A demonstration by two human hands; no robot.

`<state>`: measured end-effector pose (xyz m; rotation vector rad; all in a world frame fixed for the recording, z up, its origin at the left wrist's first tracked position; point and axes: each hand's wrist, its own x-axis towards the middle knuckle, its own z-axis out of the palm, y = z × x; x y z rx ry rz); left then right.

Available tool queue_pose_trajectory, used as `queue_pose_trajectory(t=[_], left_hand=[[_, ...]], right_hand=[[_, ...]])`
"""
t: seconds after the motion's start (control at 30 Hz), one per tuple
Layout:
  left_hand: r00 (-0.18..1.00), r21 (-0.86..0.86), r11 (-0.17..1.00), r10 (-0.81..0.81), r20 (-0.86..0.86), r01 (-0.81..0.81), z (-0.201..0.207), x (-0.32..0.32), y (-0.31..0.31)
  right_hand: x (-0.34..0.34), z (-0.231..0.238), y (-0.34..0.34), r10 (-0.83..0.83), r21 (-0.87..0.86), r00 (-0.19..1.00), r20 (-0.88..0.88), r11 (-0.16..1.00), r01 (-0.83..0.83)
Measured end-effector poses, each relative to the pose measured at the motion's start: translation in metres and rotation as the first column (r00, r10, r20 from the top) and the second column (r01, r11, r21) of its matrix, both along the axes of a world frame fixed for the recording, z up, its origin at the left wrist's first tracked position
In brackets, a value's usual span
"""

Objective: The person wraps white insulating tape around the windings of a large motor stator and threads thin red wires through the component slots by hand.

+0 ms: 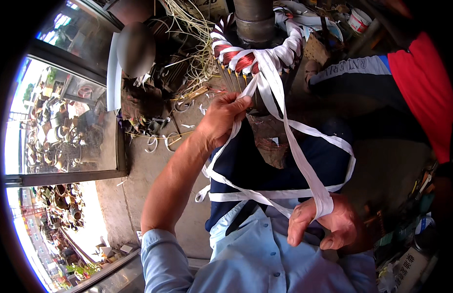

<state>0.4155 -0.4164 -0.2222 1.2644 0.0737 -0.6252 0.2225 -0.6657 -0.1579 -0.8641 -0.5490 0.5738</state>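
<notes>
A motor stator stands upright in front of me, its red copper coil ends bound with white cloth tape. Close to the winding's near side, my left hand pinches a strand of that tape between thumb and fingers. Lower right, before my shirt, my right hand has the tape looped round it, fingers loosely curled. From there a strip runs taut up to the coil. Slack lengths hang across my dark trousers and round my knees. Part of the right hand's grip is hidden by its own fingers.
A thick metal cylinder rises inside the winding ring. Tangled pale strands and tape scraps lie at the back left. At the right is another person in a red garment. A glazed door frame stands left; a white tub sits back right.
</notes>
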Motion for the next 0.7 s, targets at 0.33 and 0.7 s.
queue_pose_trajectory(t=[0.33, 0.7], left_hand=[[0.986, 0.63, 0.764, 0.167, 0.017, -0.14, -0.015, -0.16, 0.234], [0.506, 0.906, 0.303, 0.854, -0.12, -0.295, -0.044, -0.393, 0.424]], right_hand=[[0.115, 0.009, 0.039, -0.342, 0.003, 0.937, -0.076, 0.939, 0.343], [0.105, -0.051, 0.077, -0.266, -0.171, 0.921, -0.285, 0.959, 0.224]])
